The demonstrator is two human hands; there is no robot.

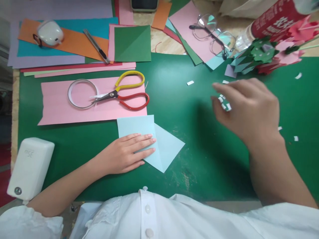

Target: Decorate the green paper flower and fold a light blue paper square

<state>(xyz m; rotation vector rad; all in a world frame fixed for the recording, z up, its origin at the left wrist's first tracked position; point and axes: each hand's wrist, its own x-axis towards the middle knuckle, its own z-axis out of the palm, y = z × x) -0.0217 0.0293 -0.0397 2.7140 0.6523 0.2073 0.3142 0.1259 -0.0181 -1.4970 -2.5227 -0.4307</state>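
My left hand lies flat, fingers stretched out, on a pale blue paper piece on the green mat. My right hand hovers above the mat at the right, fingers loosely curled and apart, nothing clearly held; it is slightly blurred. Small white paper scraps lie just beyond its fingertips. Scissors with yellow and red handles rest on a pink sheet, beside a ring of white tape.
Stacked coloured sheets, a folded green square and a utility knife lie at the back left. Glasses rest at the back. Paper flowers stand by a red bottle. A white box sits front left.
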